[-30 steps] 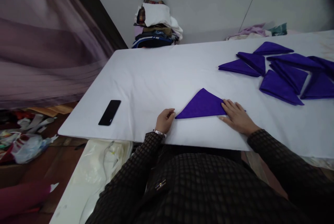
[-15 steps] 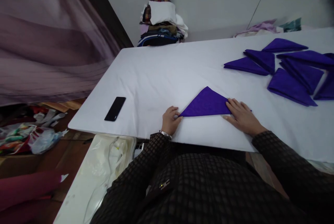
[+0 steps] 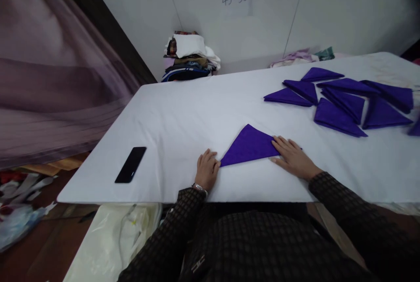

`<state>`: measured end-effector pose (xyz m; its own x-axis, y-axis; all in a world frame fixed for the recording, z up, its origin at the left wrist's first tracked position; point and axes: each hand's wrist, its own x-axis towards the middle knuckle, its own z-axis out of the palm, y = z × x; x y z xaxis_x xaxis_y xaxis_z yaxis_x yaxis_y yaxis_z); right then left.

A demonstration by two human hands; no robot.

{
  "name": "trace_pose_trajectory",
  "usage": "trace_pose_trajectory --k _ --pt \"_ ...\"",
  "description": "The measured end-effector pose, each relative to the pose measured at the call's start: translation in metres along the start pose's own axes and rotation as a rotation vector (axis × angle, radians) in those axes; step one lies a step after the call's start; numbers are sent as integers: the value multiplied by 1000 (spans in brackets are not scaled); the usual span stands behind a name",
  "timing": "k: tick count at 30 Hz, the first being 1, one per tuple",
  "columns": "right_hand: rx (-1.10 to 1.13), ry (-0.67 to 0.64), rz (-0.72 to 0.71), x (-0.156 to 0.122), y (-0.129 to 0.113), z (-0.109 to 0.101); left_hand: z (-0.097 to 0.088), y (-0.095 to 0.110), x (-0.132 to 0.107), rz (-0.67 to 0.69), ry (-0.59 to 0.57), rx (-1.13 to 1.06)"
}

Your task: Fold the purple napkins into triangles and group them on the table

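A purple cloth napkin (image 3: pixel 248 146) folded into a triangle lies on the white table (image 3: pixel 183 115) near its front edge. My left hand (image 3: pixel 206 169) rests with curled fingers at the napkin's left corner, touching its tip. My right hand (image 3: pixel 292 158) lies flat with fingers stretched out over the napkin's right corner, pressing it down. Both arms wear dark checked sleeves.
Several folded purple triangles (image 3: pixel 337 98) lie spread at the back right of the table. A black phone (image 3: pixel 130 170) lies at the front left. A stack of folded clothes (image 3: pixel 188 56) stands against the wall behind the table. A mauve curtain (image 3: pixel 49 76) hangs at left.
The head has tilted up, so a wall note reading 45-50 shows now. Both hands stay at the napkin's corners, with the left fingers closing on the tip.
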<state>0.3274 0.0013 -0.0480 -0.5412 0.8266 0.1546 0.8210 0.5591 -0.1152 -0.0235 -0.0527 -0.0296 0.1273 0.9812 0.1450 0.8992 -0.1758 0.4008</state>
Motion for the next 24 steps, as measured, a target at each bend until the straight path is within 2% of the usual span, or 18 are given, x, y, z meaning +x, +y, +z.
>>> trace_pose_trajectory --k 6,8,10,12,15,17,20,24 --pt "4 -6 9 1 -2 -3 -4 -2 3 5 97 108" --pt "4 -9 11 1 -2 -3 -9 8 10 5 143 119" --pt "5 -7 11 2 -3 -4 -13 26 21 75 156 99" --pt "3 -5 12 2 -3 -3 -10 48 36 221 89 81" --pt "-1 0 14 2 -3 -3 6 73 60 394 -71 109" --pt "1 2 14 2 -3 -4 22 77 72 373 -158 144" --pt "14 -6 9 3 -4 -5 41 69 80 298 -231 178" --pt "28 -11 15 5 -4 -6 47 62 79 294 -247 187"
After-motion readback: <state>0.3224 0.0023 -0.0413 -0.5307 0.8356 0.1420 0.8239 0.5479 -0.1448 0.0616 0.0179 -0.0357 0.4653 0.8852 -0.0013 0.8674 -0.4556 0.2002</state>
